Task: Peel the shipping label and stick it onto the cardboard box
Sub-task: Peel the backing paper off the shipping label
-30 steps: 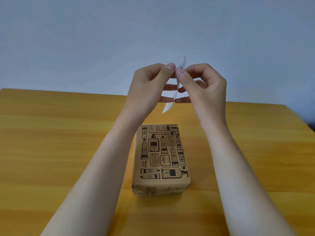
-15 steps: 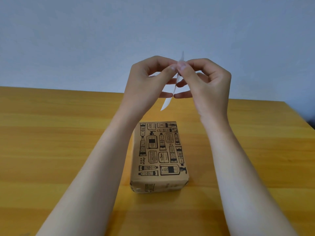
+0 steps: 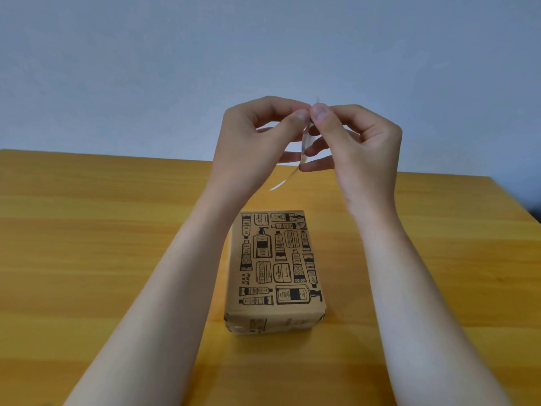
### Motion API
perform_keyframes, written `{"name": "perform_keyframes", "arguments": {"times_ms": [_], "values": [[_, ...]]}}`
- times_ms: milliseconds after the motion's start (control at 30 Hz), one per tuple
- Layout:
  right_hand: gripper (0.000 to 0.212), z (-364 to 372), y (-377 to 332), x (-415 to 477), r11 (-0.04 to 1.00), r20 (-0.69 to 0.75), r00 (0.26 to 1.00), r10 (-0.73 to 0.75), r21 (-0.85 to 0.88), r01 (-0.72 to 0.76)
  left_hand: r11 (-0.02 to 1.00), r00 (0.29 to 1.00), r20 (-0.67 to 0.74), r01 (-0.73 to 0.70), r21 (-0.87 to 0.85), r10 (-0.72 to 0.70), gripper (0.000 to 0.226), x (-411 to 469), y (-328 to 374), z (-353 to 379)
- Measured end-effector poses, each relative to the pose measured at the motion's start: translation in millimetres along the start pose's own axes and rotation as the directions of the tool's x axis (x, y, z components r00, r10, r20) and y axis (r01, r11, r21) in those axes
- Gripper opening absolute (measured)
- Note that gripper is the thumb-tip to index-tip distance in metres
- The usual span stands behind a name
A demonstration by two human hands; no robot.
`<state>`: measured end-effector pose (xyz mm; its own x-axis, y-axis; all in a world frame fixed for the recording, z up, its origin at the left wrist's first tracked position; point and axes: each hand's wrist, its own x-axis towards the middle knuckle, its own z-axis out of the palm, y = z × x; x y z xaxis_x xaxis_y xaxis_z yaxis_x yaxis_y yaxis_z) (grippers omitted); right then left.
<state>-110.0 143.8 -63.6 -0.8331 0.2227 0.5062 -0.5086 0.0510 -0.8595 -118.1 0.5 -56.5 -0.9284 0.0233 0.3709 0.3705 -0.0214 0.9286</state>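
A brown cardboard box printed with black bottle drawings lies flat on the wooden table, between my forearms. Above its far end, in the air, I hold a thin white shipping label edge-on to the camera. My left hand and my right hand both pinch its top corner between thumb and forefinger, thumbs touching. The label's lower end hangs free towards the left. Whether the label and its backing are separated cannot be seen.
The table's right edge runs close to my right arm. A plain grey-blue wall rises behind the table's far edge.
Both hands have stayed raised, pinching the label's top; the fingers have closed in so less of the label's top shows. The view has shifted slightly, with the box a little higher in it.
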Motion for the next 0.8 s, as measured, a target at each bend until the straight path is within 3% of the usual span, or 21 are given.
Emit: {"name": "perform_keyframes", "arguments": {"times_ms": [800], "values": [[0.011,-1.1,5.8,2.8,0.998,0.027,1.000,0.014,0.063,-0.016,0.977,0.983,0.135,0.142,-0.161,-0.120,0.023,4.7,-9.3,-8.5]]}}
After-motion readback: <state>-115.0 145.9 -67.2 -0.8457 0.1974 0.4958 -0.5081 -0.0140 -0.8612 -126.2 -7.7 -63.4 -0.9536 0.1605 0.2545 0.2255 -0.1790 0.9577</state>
